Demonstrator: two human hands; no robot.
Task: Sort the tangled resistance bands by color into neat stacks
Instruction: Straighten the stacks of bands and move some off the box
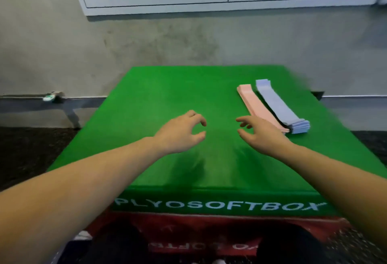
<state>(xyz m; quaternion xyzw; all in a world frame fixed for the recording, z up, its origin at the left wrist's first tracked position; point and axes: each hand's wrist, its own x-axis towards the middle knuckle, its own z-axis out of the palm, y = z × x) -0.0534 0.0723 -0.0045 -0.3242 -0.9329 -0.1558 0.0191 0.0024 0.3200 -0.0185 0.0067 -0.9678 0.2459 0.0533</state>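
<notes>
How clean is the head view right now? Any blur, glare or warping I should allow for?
Head view: motion blur smears the green box at its far edge and corners; the pink stack and lilac stack read clearly; left hand and right hand cast soft shadows; wide-angle bending at the borders; no glare.

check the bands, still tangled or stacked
Stacked: a pink stack and a lavender stack lie flat side by side on the green box.
</notes>
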